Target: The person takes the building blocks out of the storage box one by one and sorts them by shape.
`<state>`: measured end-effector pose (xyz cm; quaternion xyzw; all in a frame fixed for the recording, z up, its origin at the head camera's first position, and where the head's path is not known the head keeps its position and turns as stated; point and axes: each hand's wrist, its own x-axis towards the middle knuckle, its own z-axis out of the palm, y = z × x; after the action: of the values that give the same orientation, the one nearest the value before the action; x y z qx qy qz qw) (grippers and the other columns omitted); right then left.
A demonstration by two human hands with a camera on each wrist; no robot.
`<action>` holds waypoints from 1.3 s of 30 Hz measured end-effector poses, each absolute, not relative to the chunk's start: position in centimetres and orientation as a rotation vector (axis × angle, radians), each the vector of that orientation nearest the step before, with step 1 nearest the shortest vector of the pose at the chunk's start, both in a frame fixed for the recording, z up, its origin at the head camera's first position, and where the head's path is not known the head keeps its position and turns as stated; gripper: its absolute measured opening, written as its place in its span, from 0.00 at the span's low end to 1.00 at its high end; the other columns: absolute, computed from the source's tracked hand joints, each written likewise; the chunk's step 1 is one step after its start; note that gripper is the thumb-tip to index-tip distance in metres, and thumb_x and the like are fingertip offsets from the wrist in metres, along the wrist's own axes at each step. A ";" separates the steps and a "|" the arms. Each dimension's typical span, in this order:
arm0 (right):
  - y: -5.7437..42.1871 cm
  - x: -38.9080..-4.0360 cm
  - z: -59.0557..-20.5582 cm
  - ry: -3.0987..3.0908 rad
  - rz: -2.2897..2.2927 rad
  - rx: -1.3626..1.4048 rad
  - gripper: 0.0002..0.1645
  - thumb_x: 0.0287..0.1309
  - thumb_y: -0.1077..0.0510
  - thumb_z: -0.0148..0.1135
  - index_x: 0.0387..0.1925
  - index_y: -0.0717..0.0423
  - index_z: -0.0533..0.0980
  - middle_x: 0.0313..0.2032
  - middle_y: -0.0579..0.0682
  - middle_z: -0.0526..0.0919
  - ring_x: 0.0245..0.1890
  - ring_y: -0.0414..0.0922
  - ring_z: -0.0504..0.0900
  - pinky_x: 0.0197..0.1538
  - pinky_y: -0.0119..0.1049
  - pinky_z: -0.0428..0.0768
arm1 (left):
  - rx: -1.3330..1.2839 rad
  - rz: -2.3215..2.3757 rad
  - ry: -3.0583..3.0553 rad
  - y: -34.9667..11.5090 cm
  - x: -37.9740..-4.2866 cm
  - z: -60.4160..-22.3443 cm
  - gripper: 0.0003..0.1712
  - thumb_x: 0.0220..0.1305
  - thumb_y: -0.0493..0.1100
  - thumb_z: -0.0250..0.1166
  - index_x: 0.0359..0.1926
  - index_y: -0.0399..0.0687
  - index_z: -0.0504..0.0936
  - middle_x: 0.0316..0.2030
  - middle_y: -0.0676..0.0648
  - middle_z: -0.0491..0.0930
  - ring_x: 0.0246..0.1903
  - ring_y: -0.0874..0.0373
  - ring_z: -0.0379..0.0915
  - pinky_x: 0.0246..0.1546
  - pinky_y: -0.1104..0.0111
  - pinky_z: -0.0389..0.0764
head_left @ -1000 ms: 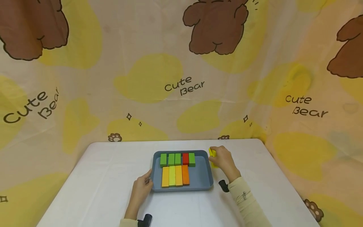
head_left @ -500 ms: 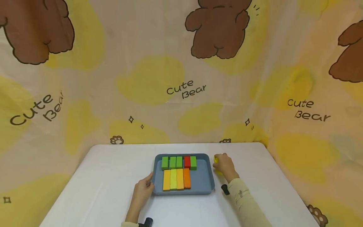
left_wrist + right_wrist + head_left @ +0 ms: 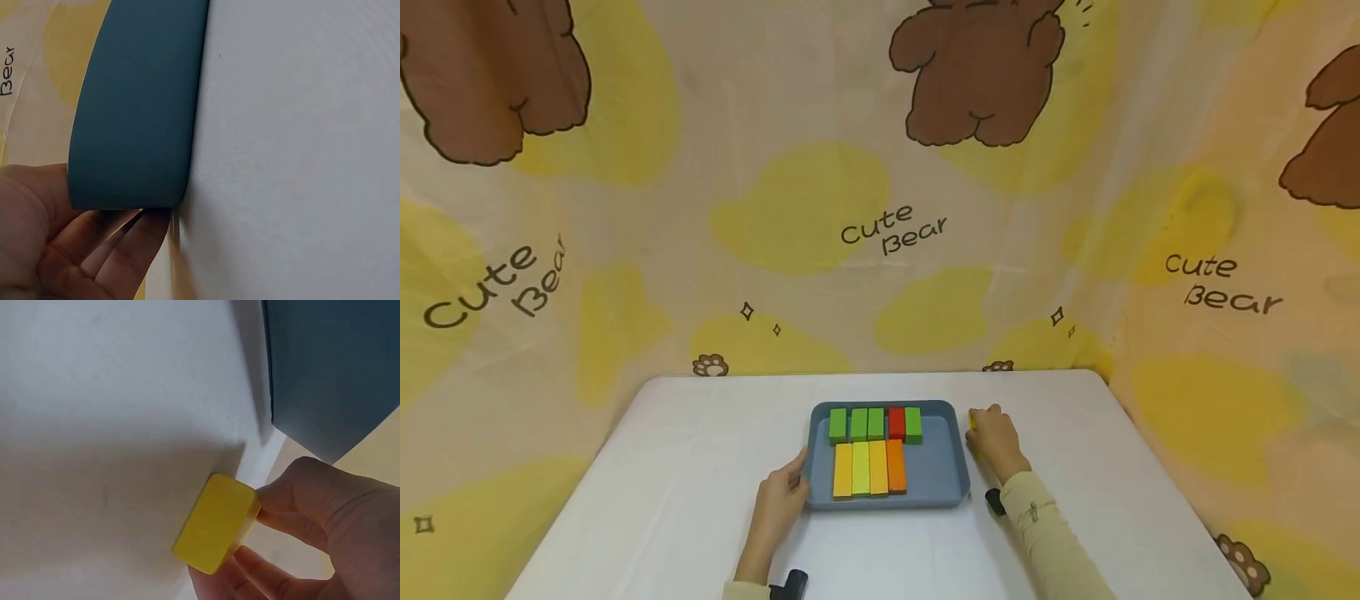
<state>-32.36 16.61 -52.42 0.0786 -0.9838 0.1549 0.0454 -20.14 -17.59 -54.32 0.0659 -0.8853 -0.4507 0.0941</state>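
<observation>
beside the tray (image 3: 936, 467) held by the left grip (image 3: 780, 502), the right grip (image 3: 998, 442) pinches a yellow, round-cornered block (image 3: 215, 524).

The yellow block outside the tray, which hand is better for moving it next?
Probably the right hand: it pinches the yellow block beside the tray, while the left hand touches the tray's opposite side.
</observation>
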 end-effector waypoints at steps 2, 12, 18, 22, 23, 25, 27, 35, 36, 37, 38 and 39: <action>16.7 -32.2 -52.7 -3.016 0.466 0.245 0.19 0.51 0.63 0.66 0.47 0.64 0.81 0.34 0.65 0.78 0.33 0.60 0.79 0.37 0.53 0.82 | 0.204 -1.338 -2.637 -17.5 -19.9 -54.4 0.28 0.61 0.31 0.57 0.65 0.35 0.72 0.61 0.35 0.74 0.58 0.41 0.76 0.54 0.58 0.82; 17.1 -32.1 -52.3 -3.000 0.542 0.235 0.24 0.54 0.64 0.65 0.54 0.65 0.78 0.42 0.68 0.78 0.41 0.63 0.79 0.44 0.55 0.82 | 0.188 -1.341 -2.630 -17.5 -20.4 -54.6 0.29 0.62 0.32 0.56 0.65 0.35 0.71 0.62 0.36 0.73 0.58 0.42 0.76 0.54 0.57 0.82; 15.9 -31.4 -51.6 -2.911 0.622 0.177 0.22 0.59 0.60 0.61 0.55 0.60 0.78 0.51 0.69 0.77 0.50 0.65 0.76 0.51 0.57 0.81 | 0.199 -1.350 -2.626 -17.5 -20.2 -54.3 0.28 0.62 0.31 0.57 0.65 0.35 0.71 0.62 0.35 0.73 0.59 0.42 0.75 0.54 0.59 0.82; 14.1 -30.2 -50.4 -2.849 0.657 0.247 0.20 0.61 0.58 0.61 0.55 0.59 0.79 0.51 0.68 0.78 0.50 0.64 0.77 0.52 0.56 0.81 | 0.210 -1.358 -2.626 -17.4 -20.0 -54.3 0.29 0.61 0.31 0.57 0.65 0.35 0.71 0.62 0.36 0.73 0.59 0.42 0.75 0.54 0.60 0.82; 13.5 -29.9 -50.1 -2.840 0.660 0.274 0.20 0.60 0.58 0.62 0.54 0.59 0.79 0.50 0.68 0.78 0.50 0.64 0.77 0.52 0.55 0.82 | 0.209 -1.357 -2.625 -17.4 -20.0 -54.3 0.29 0.61 0.31 0.57 0.65 0.35 0.71 0.62 0.35 0.73 0.59 0.42 0.75 0.54 0.59 0.82; 12.4 -29.3 -49.4 -2.824 0.675 0.319 0.20 0.60 0.58 0.63 0.54 0.59 0.80 0.49 0.67 0.78 0.49 0.63 0.78 0.51 0.54 0.82 | 0.212 -1.356 -2.627 -17.4 -20.0 -54.3 0.29 0.62 0.31 0.57 0.65 0.35 0.71 0.62 0.36 0.73 0.59 0.42 0.75 0.54 0.59 0.81; 11.3 -28.7 -48.9 -2.829 0.693 0.349 0.21 0.59 0.57 0.63 0.53 0.58 0.80 0.49 0.66 0.78 0.49 0.61 0.78 0.51 0.52 0.83 | 0.219 -1.352 -2.628 -17.4 -20.1 -54.3 0.29 0.62 0.31 0.57 0.65 0.35 0.71 0.62 0.36 0.73 0.59 0.42 0.75 0.55 0.59 0.81; 7.5 -27.0 -48.9 -2.866 0.682 0.405 0.19 0.57 0.56 0.66 0.50 0.60 0.81 0.45 0.64 0.80 0.45 0.56 0.81 0.47 0.48 0.86 | 0.212 -1.344 -2.630 -17.4 -20.2 -54.2 0.30 0.61 0.31 0.57 0.66 0.36 0.70 0.62 0.36 0.73 0.59 0.41 0.75 0.54 0.58 0.81; 7.2 -26.8 -49.0 -2.881 0.683 0.398 0.19 0.57 0.56 0.66 0.50 0.60 0.81 0.45 0.63 0.80 0.44 0.56 0.81 0.46 0.47 0.86 | 0.212 -1.345 -2.632 -17.4 -20.2 -54.2 0.30 0.62 0.31 0.56 0.66 0.36 0.70 0.63 0.36 0.73 0.59 0.41 0.75 0.55 0.58 0.81; 6.8 -26.6 -49.2 -2.893 0.680 0.397 0.19 0.57 0.56 0.67 0.50 0.60 0.81 0.44 0.63 0.80 0.42 0.55 0.81 0.44 0.46 0.86 | 0.211 -1.344 -2.631 -17.4 -20.2 -54.2 0.29 0.62 0.31 0.57 0.66 0.36 0.70 0.63 0.36 0.73 0.59 0.42 0.75 0.54 0.58 0.81; 6.5 -26.5 -49.4 -2.904 0.668 0.397 0.19 0.57 0.57 0.67 0.49 0.60 0.81 0.43 0.63 0.80 0.41 0.54 0.80 0.42 0.45 0.86 | 0.212 -1.340 -2.632 -17.4 -20.2 -54.3 0.29 0.62 0.31 0.57 0.66 0.36 0.70 0.63 0.36 0.73 0.59 0.42 0.75 0.54 0.59 0.81; 6.2 -26.4 -49.5 -2.914 0.658 0.397 0.19 0.56 0.57 0.67 0.49 0.60 0.81 0.42 0.63 0.80 0.39 0.53 0.79 0.40 0.45 0.86 | 0.211 -1.337 -2.632 -17.4 -20.1 -54.3 0.29 0.62 0.31 0.57 0.66 0.36 0.70 0.62 0.36 0.73 0.59 0.42 0.75 0.54 0.59 0.81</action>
<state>-26.35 6.17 -49.54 0.1314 -0.9650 0.2177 0.0639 -20.13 -17.38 -54.27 0.0711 -0.8855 -0.4500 0.0908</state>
